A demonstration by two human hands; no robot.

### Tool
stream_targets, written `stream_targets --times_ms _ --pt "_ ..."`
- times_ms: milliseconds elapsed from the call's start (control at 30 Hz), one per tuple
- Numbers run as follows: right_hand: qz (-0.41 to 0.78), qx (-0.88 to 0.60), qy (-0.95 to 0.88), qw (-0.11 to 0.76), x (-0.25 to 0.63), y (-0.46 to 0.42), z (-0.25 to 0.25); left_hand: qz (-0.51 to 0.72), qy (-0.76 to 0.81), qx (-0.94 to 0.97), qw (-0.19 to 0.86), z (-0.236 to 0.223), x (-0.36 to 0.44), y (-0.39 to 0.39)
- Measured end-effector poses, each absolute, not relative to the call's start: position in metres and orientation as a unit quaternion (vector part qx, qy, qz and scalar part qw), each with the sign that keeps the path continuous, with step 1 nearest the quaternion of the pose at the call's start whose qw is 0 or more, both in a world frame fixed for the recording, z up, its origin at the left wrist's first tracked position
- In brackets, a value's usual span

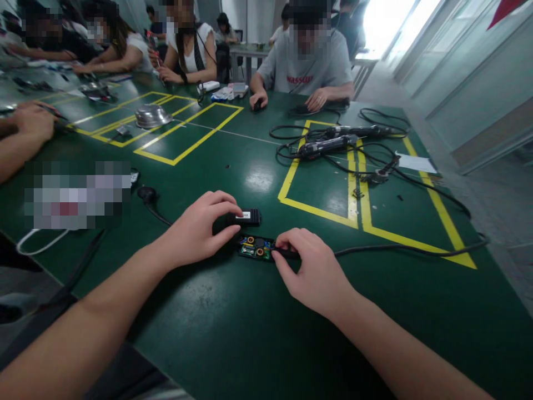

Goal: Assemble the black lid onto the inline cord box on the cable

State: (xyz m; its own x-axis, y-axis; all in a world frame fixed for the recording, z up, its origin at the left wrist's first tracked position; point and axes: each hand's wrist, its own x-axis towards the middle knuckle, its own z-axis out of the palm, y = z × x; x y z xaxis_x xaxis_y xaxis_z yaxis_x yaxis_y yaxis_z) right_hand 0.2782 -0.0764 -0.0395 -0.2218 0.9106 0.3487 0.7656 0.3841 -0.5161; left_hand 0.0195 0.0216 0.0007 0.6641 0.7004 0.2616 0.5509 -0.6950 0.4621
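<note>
A small green circuit board [255, 250] with copper-coloured ring coils lies in an open black casing on the table. My right hand [314, 269] pinches the black cable [375, 249] where it enters the casing's right end. Just behind the board is a black ribbed casing cover [254, 217] with a white label. My left hand [204, 228] has its thumb and index finger closed about the cover's left end, and they hide that end. A black plug [146, 194] with a cord lies beyond my left forearm.
Two black electric screwdrivers [328, 146] with looped cords lie on the green table [208, 311], across yellow tape outlines. A metal bowl [152, 116] stands farther left. Near the left edge is a blurred-out object [79, 194]. A co-worker [308, 66] sits opposite; another person's hands [33, 122] are at left.
</note>
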Motion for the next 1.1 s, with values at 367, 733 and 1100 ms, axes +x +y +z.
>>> stream_targets --times_ms 367,733,1100 --pt "0.135 -0.544 -0.761 0.325 0.28 -0.076 -0.041 0.083 0.337 0.903 0.253 0.005 0.018 0.015" --pt "0.158 -0.534 -0.75 0.357 0.28 -0.078 -0.031 0.134 0.309 0.902 0.269 0.015 0.011 0.016" --pt "0.098 -0.54 -0.764 0.34 0.28 -0.075 -0.037 0.156 0.3 0.911 0.236 0.008 0.007 0.024"
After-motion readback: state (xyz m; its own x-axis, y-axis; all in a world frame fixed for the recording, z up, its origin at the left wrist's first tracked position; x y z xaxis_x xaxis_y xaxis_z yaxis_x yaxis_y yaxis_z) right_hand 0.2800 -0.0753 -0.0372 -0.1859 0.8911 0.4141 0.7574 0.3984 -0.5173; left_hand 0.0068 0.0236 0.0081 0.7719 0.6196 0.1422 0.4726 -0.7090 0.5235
